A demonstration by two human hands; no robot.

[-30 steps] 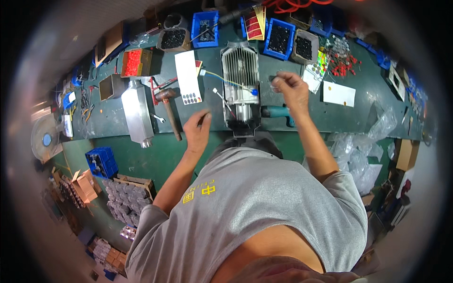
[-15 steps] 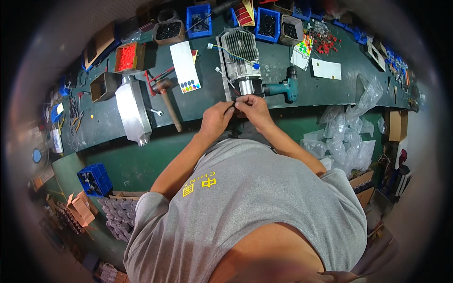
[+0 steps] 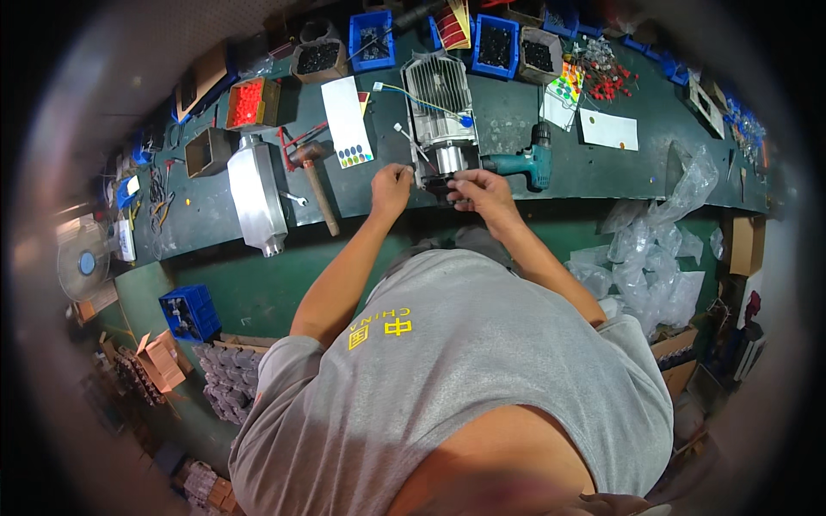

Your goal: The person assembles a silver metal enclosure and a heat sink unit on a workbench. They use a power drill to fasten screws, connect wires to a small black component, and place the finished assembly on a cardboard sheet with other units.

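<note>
A silver finned metal housing (image 3: 434, 86), like a motor body, lies on the green bench with a bright cylinder (image 3: 451, 158) at its near end. A dark part (image 3: 437, 184) sits at that end, close to the bench edge. My left hand (image 3: 391, 191) is closed beside the housing's near left corner, its fingertips pressed together; what they pinch is too small to make out. To the right of the dark part, my right hand (image 3: 489, 199) has curled fingers close to it, their contents unclear. A thin cable with a white connector (image 3: 398, 127) runs along the housing's left side.
A teal power drill (image 3: 525, 163) lies right of the housing. Leftward are a mallet (image 3: 314, 168), a wrench (image 3: 295, 199) and a silver metal canister (image 3: 255, 193). Parts bins (image 3: 372, 41) line the back. Clear plastic bags (image 3: 641, 249) hang at the right front edge.
My hands were together at the housing's near end and have moved apart. The left went slightly up; the right moved right. The whole view has shifted a little.
</note>
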